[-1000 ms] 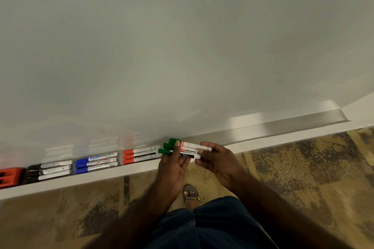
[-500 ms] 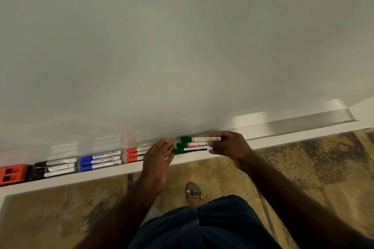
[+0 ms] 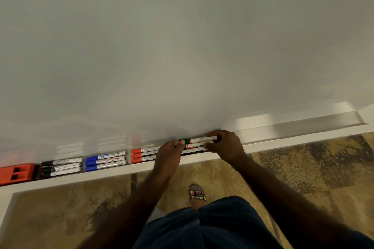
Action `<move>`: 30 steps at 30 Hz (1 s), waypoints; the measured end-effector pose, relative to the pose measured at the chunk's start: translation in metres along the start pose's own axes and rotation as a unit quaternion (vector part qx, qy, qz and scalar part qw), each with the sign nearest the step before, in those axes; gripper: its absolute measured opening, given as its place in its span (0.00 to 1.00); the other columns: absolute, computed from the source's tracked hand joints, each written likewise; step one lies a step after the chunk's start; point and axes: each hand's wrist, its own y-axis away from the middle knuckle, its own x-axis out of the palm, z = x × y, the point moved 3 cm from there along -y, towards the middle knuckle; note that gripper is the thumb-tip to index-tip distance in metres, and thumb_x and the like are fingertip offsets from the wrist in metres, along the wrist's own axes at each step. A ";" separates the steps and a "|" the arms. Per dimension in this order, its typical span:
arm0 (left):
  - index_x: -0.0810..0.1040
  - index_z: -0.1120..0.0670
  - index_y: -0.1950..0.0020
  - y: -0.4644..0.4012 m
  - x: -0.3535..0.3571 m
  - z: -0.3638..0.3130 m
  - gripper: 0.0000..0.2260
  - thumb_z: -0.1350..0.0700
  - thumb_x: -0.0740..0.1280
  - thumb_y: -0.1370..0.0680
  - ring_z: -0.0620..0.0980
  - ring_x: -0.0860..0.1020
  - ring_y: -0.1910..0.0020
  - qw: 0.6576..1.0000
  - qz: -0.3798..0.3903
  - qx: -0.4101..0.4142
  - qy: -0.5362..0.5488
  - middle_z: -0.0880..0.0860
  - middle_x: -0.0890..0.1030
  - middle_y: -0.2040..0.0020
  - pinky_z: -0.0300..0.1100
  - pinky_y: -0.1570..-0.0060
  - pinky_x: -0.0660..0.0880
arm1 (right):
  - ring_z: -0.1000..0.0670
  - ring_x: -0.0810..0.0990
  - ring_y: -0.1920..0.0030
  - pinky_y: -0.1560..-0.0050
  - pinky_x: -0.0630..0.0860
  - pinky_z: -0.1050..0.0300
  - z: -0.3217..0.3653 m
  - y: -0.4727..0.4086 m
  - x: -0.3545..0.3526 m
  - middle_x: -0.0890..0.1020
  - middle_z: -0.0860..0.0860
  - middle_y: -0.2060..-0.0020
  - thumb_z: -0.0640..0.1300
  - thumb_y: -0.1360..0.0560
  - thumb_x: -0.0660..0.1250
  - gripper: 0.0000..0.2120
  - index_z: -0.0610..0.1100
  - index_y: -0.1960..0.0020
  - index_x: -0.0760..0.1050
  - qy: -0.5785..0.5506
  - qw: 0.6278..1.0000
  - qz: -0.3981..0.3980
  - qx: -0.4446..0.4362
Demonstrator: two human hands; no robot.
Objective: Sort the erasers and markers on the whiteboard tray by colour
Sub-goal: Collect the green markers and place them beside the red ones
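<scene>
On the whiteboard tray (image 3: pixel 283 130) lie, from left to right, a red eraser (image 3: pixel 17 173), three black markers (image 3: pixel 61 167), three blue markers (image 3: pixel 105 160), three red markers (image 3: pixel 141 154) and the green markers (image 3: pixel 199 142). My left hand (image 3: pixel 169 152) presses its fingertips against the green caps. My right hand (image 3: pixel 224 144) grips the tail ends of the green markers with thumb and fingers. The green markers rest side by side in the tray, partly hidden by both hands.
The whiteboard (image 3: pixel 182 46) fills the upper view. The tray's right stretch runs bare to its end (image 3: pixel 360 121). Below lie patterned carpet (image 3: pixel 303 168) and my sandalled foot (image 3: pixel 197 194).
Both hands carried the green markers up from in front of the tray and set them in it, right of the red markers. The left hand shifted from holding to pushing the caps.
</scene>
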 end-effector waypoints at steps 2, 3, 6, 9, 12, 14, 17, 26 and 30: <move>0.78 0.41 0.58 0.000 0.000 -0.001 0.09 0.49 0.65 0.18 0.44 0.78 0.51 1.000 -0.005 0.007 -0.012 0.43 0.81 0.55 0.45 0.48 0.73 | 0.54 0.85 0.61 0.56 0.83 0.54 0.004 0.002 0.001 0.86 0.54 0.61 0.49 0.33 0.82 0.16 0.47 0.49 0.82 0.077 0.997 -0.020 -0.019; 0.78 0.41 0.59 0.000 0.000 -0.001 0.10 0.49 0.65 0.18 0.44 0.78 0.52 1.000 -0.010 0.013 -0.022 0.43 0.81 0.55 0.47 0.47 0.73 | 0.55 0.83 0.61 0.57 0.82 0.56 0.007 0.003 0.002 0.85 0.55 0.61 0.50 0.34 0.82 0.16 0.48 0.50 0.82 0.107 0.993 -0.029 -0.027; 0.76 0.42 0.61 -0.002 -0.002 -0.001 0.11 0.49 0.66 0.19 0.44 0.77 0.56 0.998 -0.031 0.022 -0.049 0.43 0.79 0.59 0.49 0.47 0.75 | 0.60 0.79 0.62 0.65 0.75 0.64 0.012 0.005 0.004 0.81 0.58 0.63 0.51 0.33 0.81 0.15 0.51 0.52 0.78 0.161 0.986 -0.040 -0.035; 0.78 0.44 0.59 -0.002 -0.003 -0.003 0.09 0.48 0.66 0.19 0.48 0.80 0.54 0.996 -0.039 0.033 -0.073 0.48 0.83 0.57 0.53 0.47 0.78 | 0.61 0.76 0.64 0.68 0.67 0.68 0.014 0.007 0.003 0.78 0.59 0.64 0.49 0.32 0.80 0.14 0.52 0.52 0.78 0.188 0.980 -0.049 -0.042; 0.82 0.51 0.53 -0.003 -0.003 -0.002 0.10 0.47 0.66 0.19 0.51 0.82 0.52 0.995 -0.041 0.038 -0.080 0.52 0.85 0.55 0.53 0.48 0.79 | 0.61 0.75 0.66 0.69 0.66 0.69 0.014 0.008 0.001 0.77 0.60 0.65 0.46 0.30 0.78 0.10 0.52 0.53 0.79 0.202 0.976 -0.059 -0.047; 0.83 0.52 0.49 -0.004 -0.003 -0.001 0.11 0.46 0.66 0.19 0.47 0.82 0.53 0.995 -0.044 0.038 -0.077 0.48 0.85 0.55 0.50 0.49 0.79 | 0.61 0.75 0.66 0.69 0.66 0.69 0.014 0.008 0.000 0.79 0.58 0.65 0.45 0.28 0.77 0.08 0.52 0.53 0.79 0.209 0.974 -0.067 -0.050; 0.82 0.49 0.52 -0.006 -0.003 0.001 0.10 0.45 0.66 0.19 0.45 0.81 0.56 0.991 -0.046 0.058 -0.110 0.48 0.84 0.58 0.46 0.53 0.78 | 0.57 0.75 0.65 0.67 0.68 0.65 0.013 0.008 0.000 0.83 0.54 0.61 0.44 0.28 0.75 0.08 0.50 0.50 0.81 0.215 0.971 -0.085 -0.058; 0.81 0.51 0.51 -0.009 -0.001 0.002 0.11 0.45 0.66 0.19 0.48 0.82 0.55 0.990 -0.033 0.050 -0.126 0.49 0.84 0.56 0.47 0.53 0.78 | 0.52 0.81 0.60 0.58 0.76 0.62 0.010 0.007 -0.002 0.85 0.52 0.58 0.42 0.28 0.76 0.10 0.47 0.48 0.83 0.180 0.978 -0.085 -0.054; 0.79 0.46 0.53 -0.007 -0.003 -0.002 0.06 0.47 0.66 0.19 0.41 0.81 0.57 0.989 -0.049 0.058 -0.124 0.46 0.83 0.58 0.39 0.62 0.75 | 0.54 0.80 0.61 0.55 0.80 0.60 0.010 0.006 -0.005 0.86 0.52 0.57 0.41 0.27 0.75 0.08 0.47 0.49 0.84 0.166 0.980 -0.099 -0.044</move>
